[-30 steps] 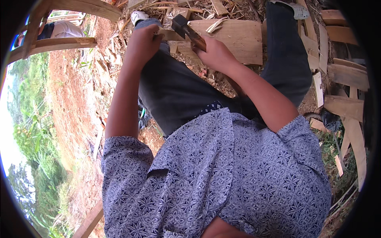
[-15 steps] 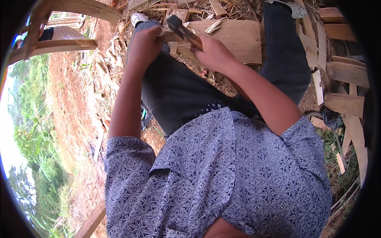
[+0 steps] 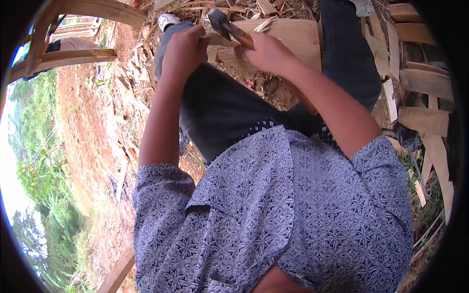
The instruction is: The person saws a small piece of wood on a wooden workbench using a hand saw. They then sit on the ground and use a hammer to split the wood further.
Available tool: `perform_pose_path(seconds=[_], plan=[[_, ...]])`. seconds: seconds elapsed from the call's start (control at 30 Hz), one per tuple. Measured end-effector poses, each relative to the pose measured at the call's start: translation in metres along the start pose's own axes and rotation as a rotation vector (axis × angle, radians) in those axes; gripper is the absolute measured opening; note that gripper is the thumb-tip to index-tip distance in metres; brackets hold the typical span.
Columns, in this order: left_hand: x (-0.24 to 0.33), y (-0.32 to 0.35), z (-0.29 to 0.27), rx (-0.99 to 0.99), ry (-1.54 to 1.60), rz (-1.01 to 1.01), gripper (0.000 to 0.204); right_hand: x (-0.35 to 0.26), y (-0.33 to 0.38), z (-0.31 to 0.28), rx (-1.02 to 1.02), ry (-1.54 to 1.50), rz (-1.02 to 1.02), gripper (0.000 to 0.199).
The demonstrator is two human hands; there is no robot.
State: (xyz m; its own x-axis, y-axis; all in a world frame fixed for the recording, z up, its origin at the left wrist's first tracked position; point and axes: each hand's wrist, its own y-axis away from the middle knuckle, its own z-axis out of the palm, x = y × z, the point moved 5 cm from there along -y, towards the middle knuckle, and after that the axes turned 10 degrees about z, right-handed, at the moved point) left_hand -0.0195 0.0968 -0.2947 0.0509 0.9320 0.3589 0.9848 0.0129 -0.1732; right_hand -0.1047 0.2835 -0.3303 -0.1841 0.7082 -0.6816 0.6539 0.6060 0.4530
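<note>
My left hand (image 3: 183, 54) is closed around the end of a pale piece of wood (image 3: 221, 40), which points right toward the other hand. My right hand (image 3: 269, 52) grips the wooden handle of a hatchet (image 3: 220, 22), just below its dark metal head. The handle runs on beneath my right forearm. The hatchet head is above the held piece, and I cannot tell whether they touch. Under both lies a broad, thick board (image 3: 293, 41) on the ground, between my outstretched legs, with a splintered shaving on top.
Wood chips and offcuts (image 3: 132, 73) litter the reddish ground around the board. Several curved wooden slats (image 3: 425, 88) stack along the right. A wooden frame (image 3: 73, 58) stands at the upper left, with a person partly visible behind it. Green bushes (image 3: 49, 180) grow farther left.
The hatchet and my right hand have shifted slightly up and right. The held wood piece shows more between my hands. The person behind the frame has moved a little.
</note>
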Motion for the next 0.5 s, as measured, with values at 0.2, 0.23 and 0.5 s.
perform_pose_path(seconds=[0.2,0.23,0.5], plan=[[0.001,0.001,-0.009,0.090,-0.008,0.061,0.016,-0.050,0.042,-0.021,0.308,-0.155,-0.230,0.035],[0.002,0.000,-0.009,0.090,-0.006,0.053,0.016,-0.050,0.041,-0.016,0.265,-0.184,-0.206,0.032],[-0.007,-0.004,-0.001,0.045,-0.022,0.014,0.016,0.004,-0.008,0.011,0.087,0.136,-0.018,0.029]])
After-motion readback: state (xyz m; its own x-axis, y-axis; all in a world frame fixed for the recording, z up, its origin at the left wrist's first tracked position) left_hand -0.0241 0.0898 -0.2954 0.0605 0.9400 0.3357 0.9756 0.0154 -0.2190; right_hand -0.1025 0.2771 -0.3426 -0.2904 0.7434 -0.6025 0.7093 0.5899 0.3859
